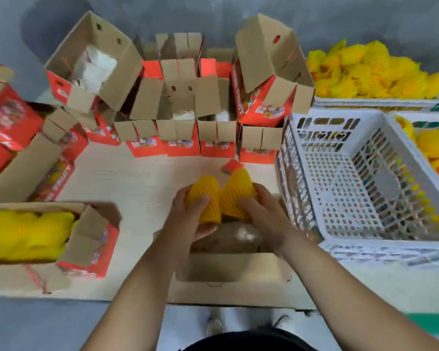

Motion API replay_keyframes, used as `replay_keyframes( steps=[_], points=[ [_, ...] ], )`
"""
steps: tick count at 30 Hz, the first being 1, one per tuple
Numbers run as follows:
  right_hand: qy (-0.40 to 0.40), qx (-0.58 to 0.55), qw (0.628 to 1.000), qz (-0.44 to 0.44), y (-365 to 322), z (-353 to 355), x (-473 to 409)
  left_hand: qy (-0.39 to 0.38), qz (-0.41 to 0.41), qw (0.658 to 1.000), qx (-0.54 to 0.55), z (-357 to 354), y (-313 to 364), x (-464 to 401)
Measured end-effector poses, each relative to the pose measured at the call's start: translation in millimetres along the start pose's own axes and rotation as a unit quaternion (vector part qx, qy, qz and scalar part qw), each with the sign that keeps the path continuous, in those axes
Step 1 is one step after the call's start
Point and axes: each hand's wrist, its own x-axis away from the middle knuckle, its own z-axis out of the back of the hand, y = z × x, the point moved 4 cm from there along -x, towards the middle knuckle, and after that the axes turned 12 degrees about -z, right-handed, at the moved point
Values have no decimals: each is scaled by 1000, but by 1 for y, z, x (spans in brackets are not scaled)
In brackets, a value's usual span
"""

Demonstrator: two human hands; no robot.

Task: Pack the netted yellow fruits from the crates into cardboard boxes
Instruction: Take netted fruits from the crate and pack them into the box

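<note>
My left hand (188, 216) grips one netted yellow fruit (207, 196), and my right hand (264, 214) grips a second netted fruit (238, 191) beside it. Both fruits hang side by side just above an open cardboard box (228, 272) at the table's near edge, whose brown inside shows under them. A white plastic crate (365, 178) to the right holds no fruit. More netted fruits are piled in a crate at the back right (373, 69) and in another at the far right (433, 148).
At the left, an open box (86, 239) is filled with netted fruits (26, 234). Several open red-and-brown boxes (178, 117) crowd the back of the table, some stacked or tipped. A small red scrap (232, 165) lies on the tabletop beyond my hands.
</note>
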Motion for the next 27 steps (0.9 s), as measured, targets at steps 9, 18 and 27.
replay_keyframes(
  steps=[9,18,27],
  points=[
    [33,167,962,-212,54,-24,-47,-95,108,910,-389,-5,-45,-37],
    [49,303,927,-213,75,-39,-84,-109,152,836,-516,-2,-61,-48],
    [60,241,968,-31,14,4,-38,-115,-117,945,-283,-76,-33,-32]
  ],
)
